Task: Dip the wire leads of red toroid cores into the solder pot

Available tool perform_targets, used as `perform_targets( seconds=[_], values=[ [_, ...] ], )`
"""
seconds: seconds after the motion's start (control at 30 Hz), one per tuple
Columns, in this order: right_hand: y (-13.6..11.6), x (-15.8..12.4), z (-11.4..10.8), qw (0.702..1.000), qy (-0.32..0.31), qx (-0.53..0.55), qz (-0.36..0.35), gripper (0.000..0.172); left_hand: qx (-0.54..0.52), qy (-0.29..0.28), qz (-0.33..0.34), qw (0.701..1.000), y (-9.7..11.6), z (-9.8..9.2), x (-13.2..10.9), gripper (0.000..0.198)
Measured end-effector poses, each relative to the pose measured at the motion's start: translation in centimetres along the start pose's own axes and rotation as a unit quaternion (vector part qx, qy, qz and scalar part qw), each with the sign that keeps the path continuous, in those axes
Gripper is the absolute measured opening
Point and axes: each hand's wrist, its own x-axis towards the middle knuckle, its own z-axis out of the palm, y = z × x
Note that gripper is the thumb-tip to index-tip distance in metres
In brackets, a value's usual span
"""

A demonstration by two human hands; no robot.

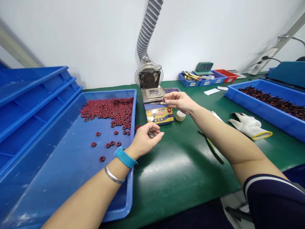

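Thumb and fingertips of my right hand [177, 100] are closed on a small red wound ring coil [164, 100], mostly covered by the fingers. It is held at the right edge of the solder pot [159, 114], a yellow-fronted heater with a lit red display and a square metal bath [154, 92] on top. My left hand [147, 138] hovers by the right rim of the large blue tray [133, 133], fingers loosely curled, thumb apart, nothing visible in it. Many red ring coils [107, 109] crowd the tray's far end, with several scattered nearer.
Behind the pot stand a fan [150, 79] and a grey duct hose [149, 28]. To the right are a round pale block [180, 116], green-handled tweezers [212, 148], a white glove [247, 124] and another blue tray [264, 106] of dark parts. Stacked blue trays [35, 105] rise at left.
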Motion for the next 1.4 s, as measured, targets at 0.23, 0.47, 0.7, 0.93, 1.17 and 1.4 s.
perform_targets(
  seconds=[0.23, 0.47, 0.7, 0.93, 1.17, 1.4],
  values=[
    [0.7, 1.7, -0.7, 0.997, 0.034, -0.057, -0.037, 0.027, 0.014, -0.017, -0.004, 1.0, 0.1, 0.0, -0.1, 0.018],
    [1.3, 5.4, -1.8, 0.933, 0.141, -0.31, -0.114, 0.012, 0.026, -0.025, -0.003, 0.999, -0.1, 0.0, 0.0, 0.019],
    [1.5, 7.3, -1.0, 0.923, 0.144, -0.339, -0.111, 0.009, 0.037, -0.035, -0.007, 0.999, -0.1, -0.1, 0.1, 0.018],
    [1.8, 7.9, -0.8, 0.917, 0.152, -0.355, -0.102, 0.009, 0.045, -0.053, -0.013, 0.997, -0.2, -0.1, 0.0, 0.019],
    [1.9, 8.2, -0.7, 0.914, 0.154, -0.363, -0.096, 0.01, 0.057, -0.061, -0.015, 0.996, -0.3, -0.1, 0.1, 0.021],
    [0.7, 5.2, -0.7, 0.968, 0.144, -0.193, -0.073, 0.012, 0.023, -0.052, -0.034, 0.998, -0.2, -0.1, 0.2, 0.021]
  ],
)
